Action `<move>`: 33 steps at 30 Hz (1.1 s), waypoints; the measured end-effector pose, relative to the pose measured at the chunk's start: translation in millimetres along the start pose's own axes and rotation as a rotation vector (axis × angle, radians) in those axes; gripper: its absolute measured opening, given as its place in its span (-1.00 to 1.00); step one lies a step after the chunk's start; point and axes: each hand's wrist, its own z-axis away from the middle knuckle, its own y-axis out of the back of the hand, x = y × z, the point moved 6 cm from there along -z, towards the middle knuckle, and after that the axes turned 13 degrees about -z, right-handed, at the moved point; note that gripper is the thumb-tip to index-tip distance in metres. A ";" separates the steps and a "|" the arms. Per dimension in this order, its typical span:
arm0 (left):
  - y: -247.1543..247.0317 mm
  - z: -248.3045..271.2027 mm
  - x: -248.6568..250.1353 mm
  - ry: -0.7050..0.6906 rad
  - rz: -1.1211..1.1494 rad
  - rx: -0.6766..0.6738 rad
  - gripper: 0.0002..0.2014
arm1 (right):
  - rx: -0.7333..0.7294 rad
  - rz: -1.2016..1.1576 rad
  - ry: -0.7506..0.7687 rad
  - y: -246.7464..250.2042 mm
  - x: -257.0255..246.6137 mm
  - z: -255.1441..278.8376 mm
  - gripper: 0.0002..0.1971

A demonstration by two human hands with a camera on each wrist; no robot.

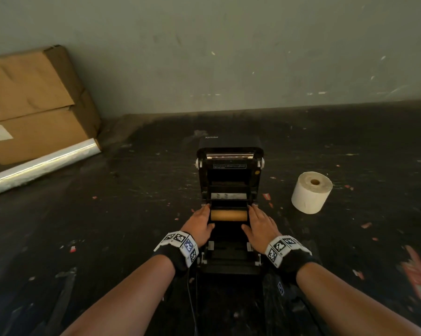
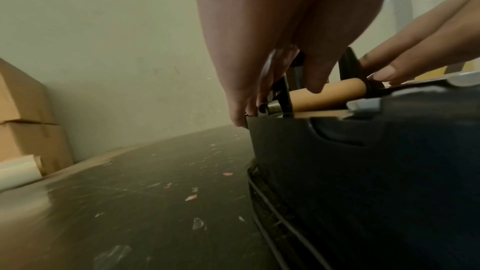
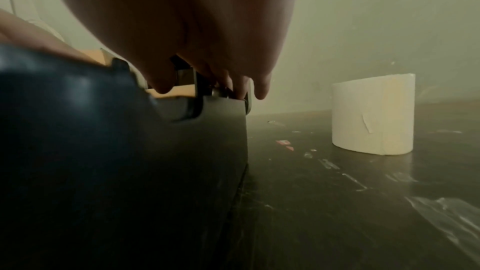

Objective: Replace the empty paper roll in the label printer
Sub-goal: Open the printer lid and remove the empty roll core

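The label printer (image 1: 229, 190) is a black plastic unit standing on a dark, scuffed desk (image 1: 107, 226), its lid raised and tilted back toward the wall, the paper bay exposed. An empty paper roll (image 1: 229, 215), a bare tan cardboard core, lies crosswise in the bay between two black side guides. The left hand (image 1: 199, 223) rests on the left edge of the bay, fingers extended over the left guide, thumb tip on the core in the left wrist view. The right hand (image 1: 260, 224) mirrors it on the right edge, fingers straight down at the right guide. Neither hand is curled around the core. A full white paper roll (image 1: 311, 192) stands on end on the desk, well to the right of the printer. Cardboard boxes (image 1: 35, 103) sit at far left against the wall.
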 end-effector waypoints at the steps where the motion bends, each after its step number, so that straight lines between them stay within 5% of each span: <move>1: -0.2 0.2 0.7 0.003 0.006 0.004 -0.39 | 0.001 0.007 -0.005 -0.6 -0.8 0.2 -0.36; 16: 70.6 14.6 53.1 -0.134 0.194 0.283 -0.56 | 0.197 -0.363 0.097 78.7 -26.7 27.8 -0.42; 33: -7.0 2.7 199.6 -0.378 0.269 0.034 -0.62 | 0.452 -0.671 -0.195 133.0 114.0 135.2 -0.55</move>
